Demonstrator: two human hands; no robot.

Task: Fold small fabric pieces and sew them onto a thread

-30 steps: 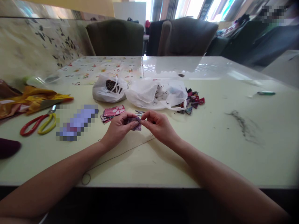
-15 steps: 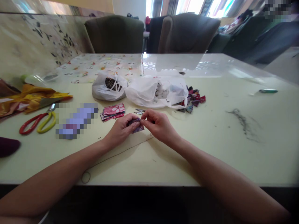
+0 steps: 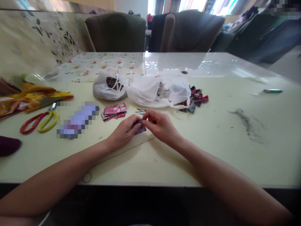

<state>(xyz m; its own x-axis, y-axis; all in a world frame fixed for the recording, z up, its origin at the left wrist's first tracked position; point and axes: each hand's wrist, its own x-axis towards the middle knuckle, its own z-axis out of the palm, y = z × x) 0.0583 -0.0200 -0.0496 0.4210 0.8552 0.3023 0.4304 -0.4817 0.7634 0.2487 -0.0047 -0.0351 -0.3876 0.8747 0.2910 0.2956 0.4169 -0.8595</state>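
A small purple fabric piece [image 3: 140, 129] sits pinched between both hands just above the pale table [image 3: 211, 147]. My left hand [image 3: 124, 131] is closed round its left side, so most of the cloth is hidden. My right hand [image 3: 160, 125] pinches its upper right edge with thumb and forefinger. A thin dark thread [image 3: 117, 153] trails from the hands toward the front edge. Behind the hands lie a stack of pink patterned fabric squares [image 3: 114, 111] and small thread snips [image 3: 140, 110].
Two white plastic bags [image 3: 110, 91] [image 3: 160, 92] stand behind, with a pile of folded fabric bits [image 3: 196, 99] at the right. Red and yellow scissors [image 3: 39, 121] and yellow cloth [image 3: 33, 99] lie at the left. Thread scraps [image 3: 244, 121] and a lighter [image 3: 272, 91] are at the right.
The purple piece has been folded tighter inside my left hand and shows less. Both hands stay in the same spot; the view has shifted slightly.
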